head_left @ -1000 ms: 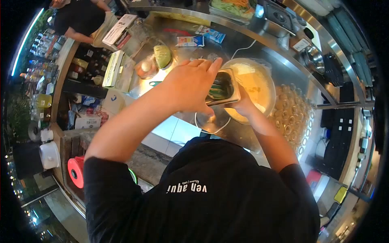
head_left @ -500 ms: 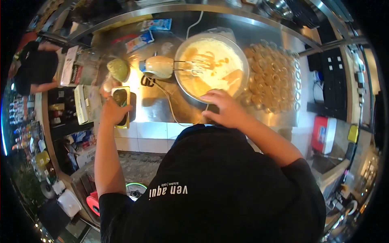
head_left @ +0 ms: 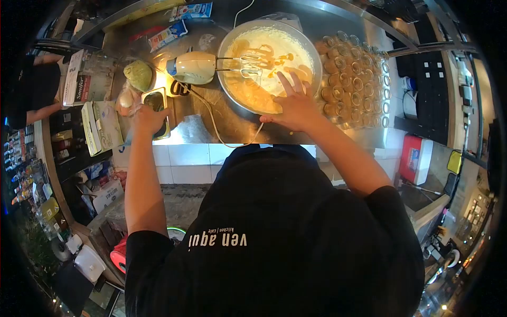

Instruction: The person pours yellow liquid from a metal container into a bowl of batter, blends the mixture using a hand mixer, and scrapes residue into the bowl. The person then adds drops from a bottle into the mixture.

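A person's two bare hands reach over a steel table (head_left: pixel 237 127), seen from above. The left hand (head_left: pixel 149 119) holds a small rectangular metal container (head_left: pixel 160 130) at the table's left part, near the front edge, its thumb across the opening. The container's long axis runs front to back, away from the person, and its open top faces up, showing something dark green.

The right hand (head_left: pixel 293 107) is open, fingers spread over the near rim of a large round bowl (head_left: pixel 317 55) of creamy yellow mixture (head_left: pixel 247 94); whether the fingertips touch the mixture, I cannot tell.

Left of the bowl, a hand mixer (head_left: pixel 193 68) lies with its long axis side to side; its beaters (head_left: pixel 250 65) point right, over the mixture. Its pale cord (head_left: pixel 213 115) curves toward the table's front edge. Small glass jars (head_left: pixel 355 84) stand in close rows right of the bowl. A rounded green item (head_left: pixel 138 75) sits just beyond the container, and two blue-and-white packets (head_left: pixel 168 36) lie farther back. Boxes (head_left: pixel 101 128) stand at the left.
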### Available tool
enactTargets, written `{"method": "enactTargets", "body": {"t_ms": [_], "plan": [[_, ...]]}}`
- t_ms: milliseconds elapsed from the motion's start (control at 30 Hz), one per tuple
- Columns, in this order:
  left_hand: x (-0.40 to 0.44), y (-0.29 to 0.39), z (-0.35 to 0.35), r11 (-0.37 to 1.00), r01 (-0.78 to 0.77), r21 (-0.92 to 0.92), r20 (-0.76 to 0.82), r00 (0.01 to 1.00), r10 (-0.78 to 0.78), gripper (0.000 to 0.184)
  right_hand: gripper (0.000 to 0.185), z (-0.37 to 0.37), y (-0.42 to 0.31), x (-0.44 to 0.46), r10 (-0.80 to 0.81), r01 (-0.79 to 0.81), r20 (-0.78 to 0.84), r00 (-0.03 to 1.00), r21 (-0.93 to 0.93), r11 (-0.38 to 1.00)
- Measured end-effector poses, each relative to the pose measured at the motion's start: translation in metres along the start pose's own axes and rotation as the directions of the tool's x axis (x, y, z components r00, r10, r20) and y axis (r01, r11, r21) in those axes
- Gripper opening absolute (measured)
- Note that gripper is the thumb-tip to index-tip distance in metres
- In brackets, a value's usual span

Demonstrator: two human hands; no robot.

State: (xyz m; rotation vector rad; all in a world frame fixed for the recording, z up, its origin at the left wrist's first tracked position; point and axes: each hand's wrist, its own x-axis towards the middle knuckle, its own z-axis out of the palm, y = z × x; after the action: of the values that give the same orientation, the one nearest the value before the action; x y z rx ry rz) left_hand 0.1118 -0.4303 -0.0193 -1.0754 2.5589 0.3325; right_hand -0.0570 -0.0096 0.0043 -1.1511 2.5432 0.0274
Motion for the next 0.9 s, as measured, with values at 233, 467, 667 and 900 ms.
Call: {"method": "enactTargets", "body": {"t_ms": [233,467,667,900], "plan": [[0.001,-0.003,0.005,0.997,0.078,0.025,0.01,0.997,-0.079,0.108,0.079,-0.039,0.032,-0.017,0.028,0.025,-0.12,0.992,0.424,0.905],[-0.004,0.009,-0.002,0.998,0.063,0.009,0.027,0.998,-0.064,0.108,0.136,-0.144,0.03,-0.05,-0.339,0.231,-0.43,0.837,0.838,-0.494],[-0.002,0.001,0.01,0.996,0.093,0.004,-0.062,0.994,-0.092,0.107,0.126,-0.24,-0.005,-0.104,-0.538,0.285,-0.561,0.629,0.811,-0.511],[-0.004,0.017,-0.001,0.992,0.129,-0.004,-0.046,0.991,-0.129,0.103,0.122,-0.21,-0.039,-0.107,-0.254,0.621,-0.929,0.267,0.368,-0.692]]}}
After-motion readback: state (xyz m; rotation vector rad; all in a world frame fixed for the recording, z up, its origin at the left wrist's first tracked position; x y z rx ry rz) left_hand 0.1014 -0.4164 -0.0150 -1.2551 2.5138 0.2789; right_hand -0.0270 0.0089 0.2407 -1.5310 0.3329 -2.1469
